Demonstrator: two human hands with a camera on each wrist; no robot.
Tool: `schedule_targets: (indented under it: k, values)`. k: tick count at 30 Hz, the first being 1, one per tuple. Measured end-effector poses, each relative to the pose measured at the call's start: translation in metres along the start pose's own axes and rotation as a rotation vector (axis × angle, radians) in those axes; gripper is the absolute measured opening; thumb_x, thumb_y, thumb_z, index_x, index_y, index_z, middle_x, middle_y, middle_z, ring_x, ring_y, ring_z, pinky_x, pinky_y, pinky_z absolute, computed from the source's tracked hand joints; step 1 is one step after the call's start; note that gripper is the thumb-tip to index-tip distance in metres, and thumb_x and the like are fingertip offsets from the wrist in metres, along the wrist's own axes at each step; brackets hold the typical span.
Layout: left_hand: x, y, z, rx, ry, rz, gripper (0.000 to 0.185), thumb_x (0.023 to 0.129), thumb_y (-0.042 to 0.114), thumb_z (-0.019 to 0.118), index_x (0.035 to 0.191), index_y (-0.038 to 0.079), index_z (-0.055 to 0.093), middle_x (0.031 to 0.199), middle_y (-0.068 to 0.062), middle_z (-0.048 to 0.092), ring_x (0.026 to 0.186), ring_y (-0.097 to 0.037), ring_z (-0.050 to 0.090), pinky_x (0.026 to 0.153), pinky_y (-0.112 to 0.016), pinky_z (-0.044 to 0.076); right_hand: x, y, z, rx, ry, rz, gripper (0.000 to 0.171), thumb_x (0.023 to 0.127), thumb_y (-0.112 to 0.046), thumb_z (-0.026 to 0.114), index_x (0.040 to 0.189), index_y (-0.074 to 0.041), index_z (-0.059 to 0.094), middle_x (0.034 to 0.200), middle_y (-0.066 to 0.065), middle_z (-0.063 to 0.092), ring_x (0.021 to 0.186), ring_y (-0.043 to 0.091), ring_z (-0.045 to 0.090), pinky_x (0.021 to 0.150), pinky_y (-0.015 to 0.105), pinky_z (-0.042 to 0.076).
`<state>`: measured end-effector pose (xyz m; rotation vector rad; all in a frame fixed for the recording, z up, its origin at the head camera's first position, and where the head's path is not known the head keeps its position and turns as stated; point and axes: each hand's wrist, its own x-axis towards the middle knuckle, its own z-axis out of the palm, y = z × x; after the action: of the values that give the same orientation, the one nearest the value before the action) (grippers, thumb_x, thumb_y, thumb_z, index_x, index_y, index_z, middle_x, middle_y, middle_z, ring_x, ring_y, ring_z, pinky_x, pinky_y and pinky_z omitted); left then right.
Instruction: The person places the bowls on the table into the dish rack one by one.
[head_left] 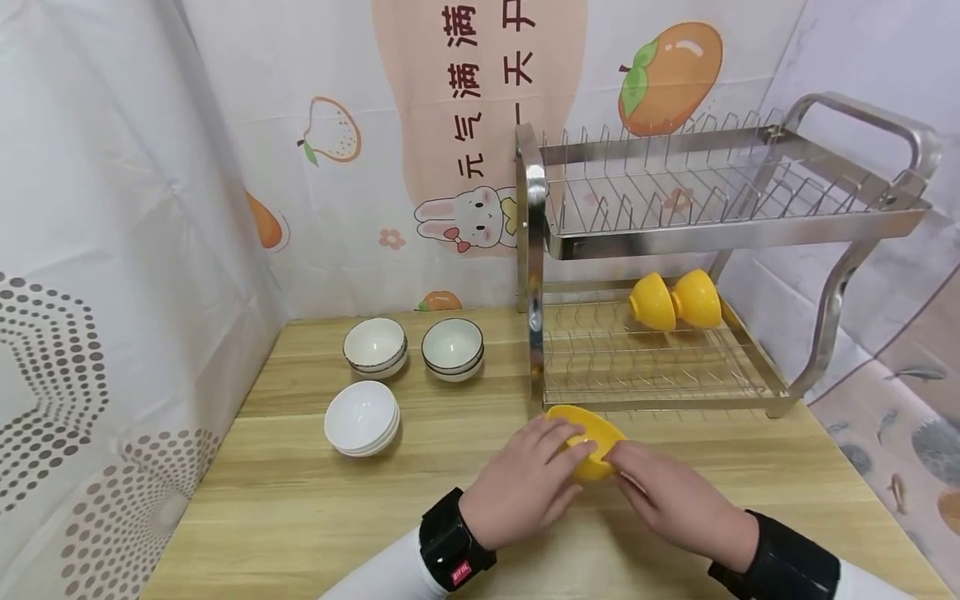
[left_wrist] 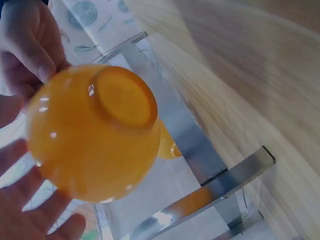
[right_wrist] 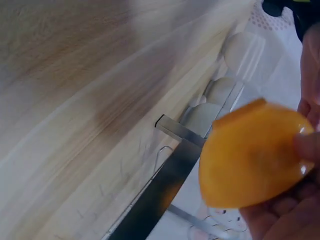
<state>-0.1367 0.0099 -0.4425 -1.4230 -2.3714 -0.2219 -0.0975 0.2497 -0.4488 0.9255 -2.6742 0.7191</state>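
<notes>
A pale wooden table (head_left: 315, 500) is filling the lower frame beneath printed fruit curtains (head_left: 337, 133). Both hands, left hand (head_left: 521, 483) and right hand (head_left: 675, 500), are gripping a glossy yellow bowl (head_left: 588, 442) at lower centre; only the left wrist view is showing its round foot (left_wrist: 125, 97).

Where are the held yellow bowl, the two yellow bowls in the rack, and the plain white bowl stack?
held yellow bowl (head_left: 592, 437), head view, inner wall
yellow bowls in the rack (head_left: 654, 302), head view, left bowl's outer side
white bowl stack (head_left: 361, 415), head view, top bowl's inside

Three stacks of pale bowls (head_left: 375, 379) sit left of centre. Right, a steel dish rack (head_left: 712, 217) holds two yellow bowls (head_left: 675, 300).
</notes>
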Motion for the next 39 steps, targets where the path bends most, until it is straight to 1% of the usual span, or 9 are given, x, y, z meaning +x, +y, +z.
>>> schedule_targets:
  k: [3, 7, 12, 16, 18, 22, 25, 33, 39]
  values:
    - [0.004, -0.001, 0.0, 0.015, 0.048, -0.047, 0.061, 0.096, 0.05, 0.058, 0.146, 0.015, 0.047, 0.148, -0.007, 0.044, 0.139, -0.024, 0.039, 0.119, -0.039, 0.024, 0.007, 0.006, -0.009, 0.112, -0.028, 0.208, 0.015, 0.097, -0.008, 0.062, 0.109, -0.016, 0.059, 0.1, -0.009, 0.06, 0.085, 0.003, 0.055, 0.068, 0.028, 0.051]
    - [0.012, 0.0, 0.001, -0.002, 0.015, -0.074, 0.07, 0.095, 0.061, 0.051, 0.149, 0.018, 0.042, 0.154, -0.007, 0.037, 0.142, -0.026, 0.033, 0.12, -0.039, 0.021, 0.021, 0.018, -0.023, 0.28, 0.02, 0.419, 0.019, 0.103, -0.011, 0.053, 0.118, -0.002, 0.059, 0.108, 0.006, 0.064, 0.094, 0.017, 0.059, 0.075, 0.036, 0.053]
    - [0.023, 0.006, 0.008, 0.03, -0.061, -0.044, 0.074, 0.095, 0.068, 0.043, 0.153, 0.022, 0.037, 0.156, -0.004, 0.033, 0.143, -0.027, 0.031, 0.118, -0.042, 0.025, 0.042, 0.048, -0.04, 0.541, 0.064, 0.603, 0.042, 0.108, -0.023, 0.043, 0.134, 0.009, 0.045, 0.125, 0.022, 0.056, 0.107, 0.023, 0.054, 0.088, 0.036, 0.047]
    - [0.034, 0.014, 0.016, 0.048, -0.106, -0.024, 0.075, 0.094, 0.071, 0.039, 0.153, 0.026, 0.035, 0.156, -0.002, 0.033, 0.143, -0.028, 0.031, 0.117, -0.043, 0.028, 0.061, 0.08, -0.046, 0.736, 0.089, 0.701, 0.051, 0.109, -0.029, 0.036, 0.141, 0.011, 0.035, 0.135, 0.023, 0.046, 0.113, 0.016, 0.049, 0.1, 0.04, 0.041]
    - [0.039, 0.019, 0.021, 0.047, -0.13, -0.009, 0.074, 0.094, 0.072, 0.039, 0.153, 0.027, 0.035, 0.156, -0.001, 0.033, 0.143, -0.028, 0.031, 0.117, -0.043, 0.028, 0.072, 0.095, -0.046, 0.786, 0.12, 0.727, 0.051, 0.109, -0.027, 0.035, 0.141, 0.013, 0.032, 0.136, 0.023, 0.043, 0.113, 0.015, 0.048, 0.106, 0.044, 0.038]
    - [0.046, 0.028, 0.031, 0.058, -0.191, 0.024, 0.075, 0.093, 0.075, 0.034, 0.154, 0.03, 0.034, 0.156, 0.001, 0.033, 0.144, -0.027, 0.03, 0.116, -0.042, 0.029, 0.093, 0.12, -0.046, 0.815, 0.172, 0.779, 0.054, 0.109, -0.026, 0.033, 0.145, 0.014, 0.028, 0.142, 0.025, 0.036, 0.12, 0.02, 0.044, 0.112, 0.051, 0.031]
    - [0.049, 0.034, 0.038, 0.065, -0.225, 0.047, 0.076, 0.093, 0.076, 0.031, 0.155, 0.032, 0.032, 0.157, 0.002, 0.032, 0.145, -0.026, 0.029, 0.115, -0.041, 0.03, 0.105, 0.133, -0.044, 0.8, 0.176, 0.81, 0.054, 0.109, -0.025, 0.031, 0.147, 0.013, 0.025, 0.146, 0.025, 0.032, 0.125, 0.025, 0.039, 0.112, 0.049, 0.032]
    - [0.048, 0.044, 0.048, 0.086, -0.21, 0.102, 0.077, 0.092, 0.078, 0.032, 0.155, 0.033, 0.034, 0.156, 0.002, 0.036, 0.144, -0.026, 0.032, 0.114, -0.041, 0.032, 0.126, 0.153, -0.035, 0.765, 0.143, 0.875, 0.053, 0.109, -0.023, 0.031, 0.149, 0.013, 0.024, 0.147, 0.026, 0.031, 0.121, 0.032, 0.036, 0.107, 0.047, 0.033]
    - [0.053, 0.046, 0.05, 0.092, -0.226, 0.111, 0.078, 0.091, 0.078, 0.031, 0.155, 0.033, 0.031, 0.156, 0.003, 0.035, 0.143, -0.025, 0.032, 0.114, -0.041, 0.032, 0.132, 0.164, -0.031, 0.728, 0.118, 0.859, 0.053, 0.109, -0.023, 0.031, 0.148, 0.013, 0.025, 0.144, 0.027, 0.033, 0.117, 0.033, 0.037, 0.099, 0.04, 0.036]
